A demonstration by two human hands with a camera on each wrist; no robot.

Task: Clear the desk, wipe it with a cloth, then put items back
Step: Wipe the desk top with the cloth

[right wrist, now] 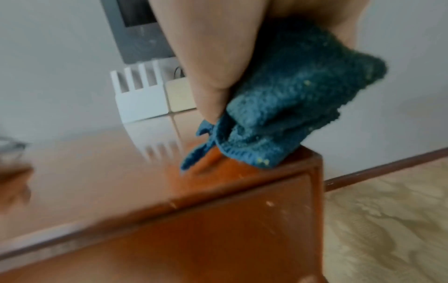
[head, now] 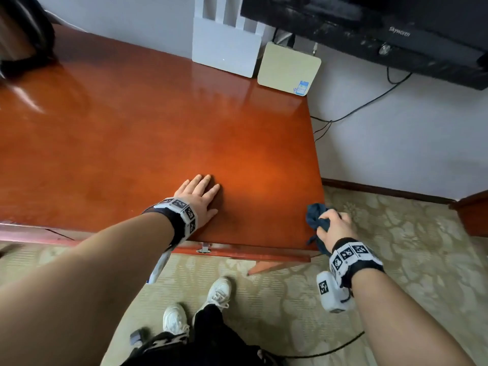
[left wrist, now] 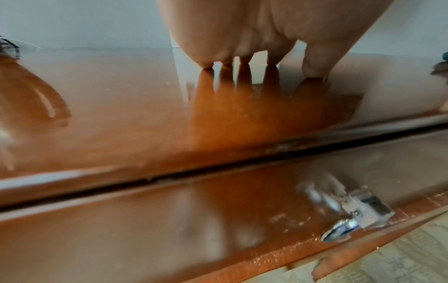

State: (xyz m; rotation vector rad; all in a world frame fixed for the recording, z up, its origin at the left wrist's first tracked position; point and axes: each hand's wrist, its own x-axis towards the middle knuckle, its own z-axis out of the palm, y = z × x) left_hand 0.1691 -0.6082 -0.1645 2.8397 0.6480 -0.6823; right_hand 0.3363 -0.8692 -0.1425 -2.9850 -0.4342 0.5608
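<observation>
The glossy red-brown desk [head: 132,143] fills the head view. My left hand [head: 199,195] lies flat on its top near the front edge, fingers straight; in the left wrist view the left hand [left wrist: 252,47] touches the desk [left wrist: 121,114] with its fingertips. My right hand [head: 334,224] grips a bunched dark blue cloth [head: 315,213] at the desk's front right corner. In the right wrist view the cloth [right wrist: 290,107] hangs from the right hand [right wrist: 218,57] and touches the desk [right wrist: 218,220] at that corner.
A white slotted stand [head: 224,52] and a beige box [head: 287,68] lean against the wall at the desk's back right. A black TV [head: 383,30] hangs above, cables trailing below. A dark object [head: 23,35] sits at back left. A metal drawer latch [left wrist: 358,210] is on the front.
</observation>
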